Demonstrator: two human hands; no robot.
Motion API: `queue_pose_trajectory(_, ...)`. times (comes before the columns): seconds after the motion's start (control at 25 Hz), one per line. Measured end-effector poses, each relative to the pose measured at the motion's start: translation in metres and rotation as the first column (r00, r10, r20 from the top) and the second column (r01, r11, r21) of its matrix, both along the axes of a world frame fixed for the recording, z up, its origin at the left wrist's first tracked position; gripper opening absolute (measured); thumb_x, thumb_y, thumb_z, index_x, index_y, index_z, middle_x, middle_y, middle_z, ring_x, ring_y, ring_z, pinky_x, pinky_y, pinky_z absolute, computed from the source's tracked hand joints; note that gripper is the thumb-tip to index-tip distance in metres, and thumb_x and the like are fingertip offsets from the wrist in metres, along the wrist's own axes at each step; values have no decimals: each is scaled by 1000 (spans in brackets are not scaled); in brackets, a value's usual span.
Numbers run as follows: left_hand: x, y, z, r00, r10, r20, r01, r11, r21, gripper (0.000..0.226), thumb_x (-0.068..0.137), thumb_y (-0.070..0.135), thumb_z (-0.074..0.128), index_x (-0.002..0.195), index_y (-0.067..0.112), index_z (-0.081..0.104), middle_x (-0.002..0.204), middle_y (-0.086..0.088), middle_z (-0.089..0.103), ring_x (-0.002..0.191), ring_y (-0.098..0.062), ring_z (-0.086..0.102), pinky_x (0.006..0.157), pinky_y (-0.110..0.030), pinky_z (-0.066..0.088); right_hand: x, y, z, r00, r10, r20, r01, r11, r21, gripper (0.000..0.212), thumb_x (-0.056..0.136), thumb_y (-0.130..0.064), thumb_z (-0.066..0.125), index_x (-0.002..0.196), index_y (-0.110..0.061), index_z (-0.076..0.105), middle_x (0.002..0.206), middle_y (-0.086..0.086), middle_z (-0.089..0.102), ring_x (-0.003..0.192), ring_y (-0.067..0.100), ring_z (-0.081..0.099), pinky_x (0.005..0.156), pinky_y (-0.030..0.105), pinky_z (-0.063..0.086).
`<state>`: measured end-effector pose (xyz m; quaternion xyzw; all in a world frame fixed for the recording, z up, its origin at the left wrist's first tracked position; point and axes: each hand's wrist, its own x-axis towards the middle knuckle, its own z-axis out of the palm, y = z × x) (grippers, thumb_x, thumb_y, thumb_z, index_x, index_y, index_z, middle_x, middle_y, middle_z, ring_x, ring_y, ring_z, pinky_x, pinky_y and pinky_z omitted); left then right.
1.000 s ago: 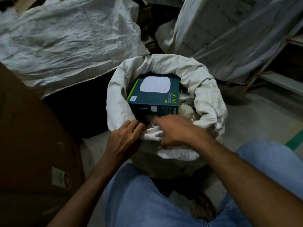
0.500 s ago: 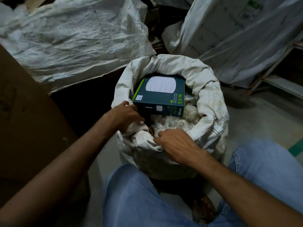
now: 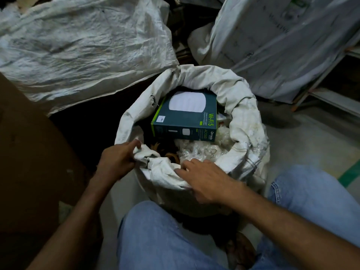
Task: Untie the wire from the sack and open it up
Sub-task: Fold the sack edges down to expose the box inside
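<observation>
Both hands work the opening step: left hand [image 3: 118,158] grips the sack [image 3: 241,114] rim, right hand [image 3: 206,180] rests open-fingered on its near edge, so folding it down likely comes next.

The white woven sack [image 3: 243,114] stands upright on the floor, its mouth open and the rim rolled outward. A thin wire [image 3: 251,162] clings to the rolled rim on the near right side, looped against the fabric.
</observation>
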<state>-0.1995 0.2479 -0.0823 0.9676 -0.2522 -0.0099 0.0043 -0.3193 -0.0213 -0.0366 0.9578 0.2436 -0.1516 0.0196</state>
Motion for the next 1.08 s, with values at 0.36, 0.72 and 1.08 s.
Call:
queue_pose_trajectory(0.36, 97, -56, 70, 981, 195, -13, -192, 946, -260, 22, 92, 50, 66, 112, 47, 74, 151, 2, 46, 137, -26, 43, 108, -47, 40, 99, -75, 55, 867, -481, 129, 497, 853, -159, 27, 92, -37, 60, 112, -22, 68, 109, 6, 67, 104, 26, 61, 75, 32, 45)
queue_pose_trajectory(0.72, 149, -97, 42, 963, 269, 28, -268, 963, -21, 47, 92, 34, 59, 139, 30, 58, 151, -11, 38, 127, -43, 51, 103, -56, 41, 156, -118, 48, 775, -630, -58, 629, 757, 180, 37, 81, -10, 68, 116, -19, 66, 120, 4, 68, 102, 24, 66, 84, 32, 56)
queue_pose_trajectory(1.08, 185, -86, 42, 958, 245, -148, -275, 934, -230, 70, 88, 21, 67, 153, 28, 44, 141, -19, 55, 126, -39, 57, 98, -45, 50, 176, -188, 42, 429, -854, -294, 873, 308, 379, 66, 74, -1, 84, 135, -5, 60, 115, 15, 65, 107, 31, 67, 89, 36, 56)
